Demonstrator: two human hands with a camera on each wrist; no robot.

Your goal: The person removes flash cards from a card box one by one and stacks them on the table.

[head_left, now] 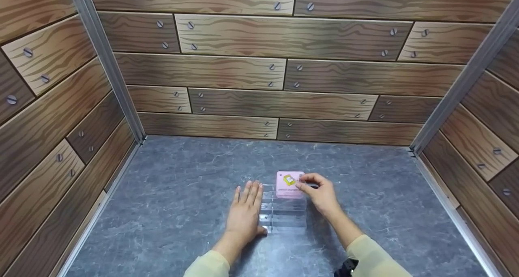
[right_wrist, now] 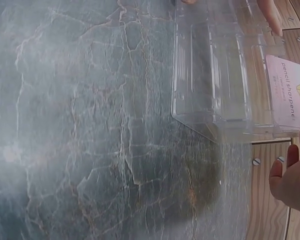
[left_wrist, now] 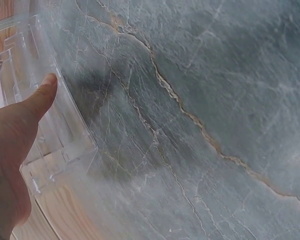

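A clear plastic stepped rack [head_left: 288, 222] stands on the grey marbled tabletop, with several tiers visible in the right wrist view. My left hand [head_left: 243, 215] lies along its left side, fingers straight and together; the thumb [left_wrist: 46, 92] reaches across the front in the left wrist view. At the rack's back tier is a pink card [head_left: 282, 191] with rounded corners, a yellow picture and the printed words "pencil sharpener" [right_wrist: 286, 92]. My right hand [head_left: 323, 195] pinches this card at its right edge between thumb and forefinger. Whether the card's lower edge sits in the slot, I cannot tell.
Wood-plank-patterned walls [head_left: 235, 72] enclose the marbled tabletop [head_left: 170, 187] at the back and both sides. Metal corner posts [head_left: 111, 66] stand at the back left and back right. A black device [head_left: 346, 267] is at the right sleeve.
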